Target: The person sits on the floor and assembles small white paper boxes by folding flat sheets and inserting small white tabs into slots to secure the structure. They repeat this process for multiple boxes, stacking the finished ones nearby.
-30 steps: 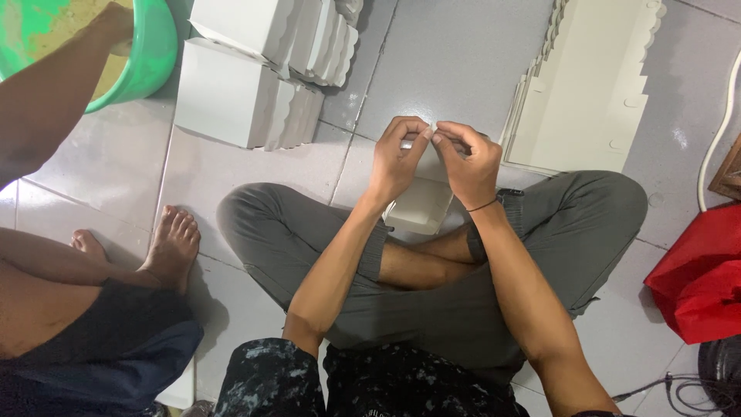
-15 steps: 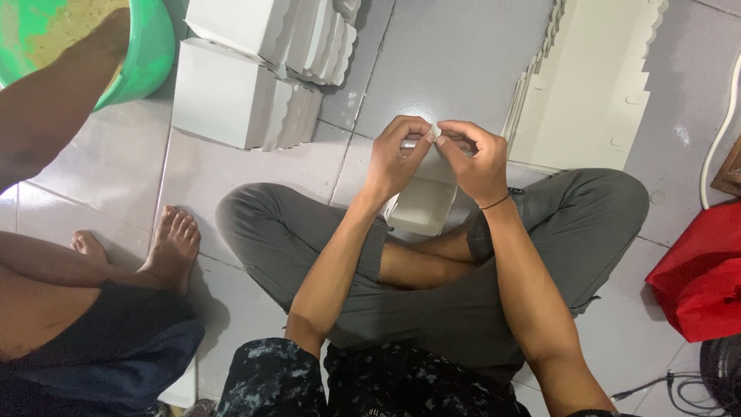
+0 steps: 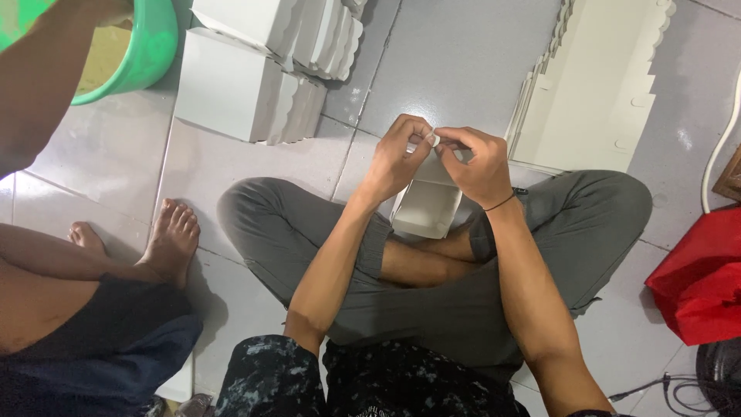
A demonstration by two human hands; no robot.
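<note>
The box (image 3: pixel 427 207) sits over the crossed legs (image 3: pixel 432 262), tilted, its open mouth facing up toward the person and its long axis running away from them. It is plain white card, half folded. Left hand (image 3: pixel 397 154) and right hand (image 3: pixel 480 164) pinch its top flap together.

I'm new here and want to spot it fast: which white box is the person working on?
Start at the crossed grey-trousered legs. The small white box sits above them, under both hands. Unlike the folded boxes stacked beside the green basin, it is open.
</note>
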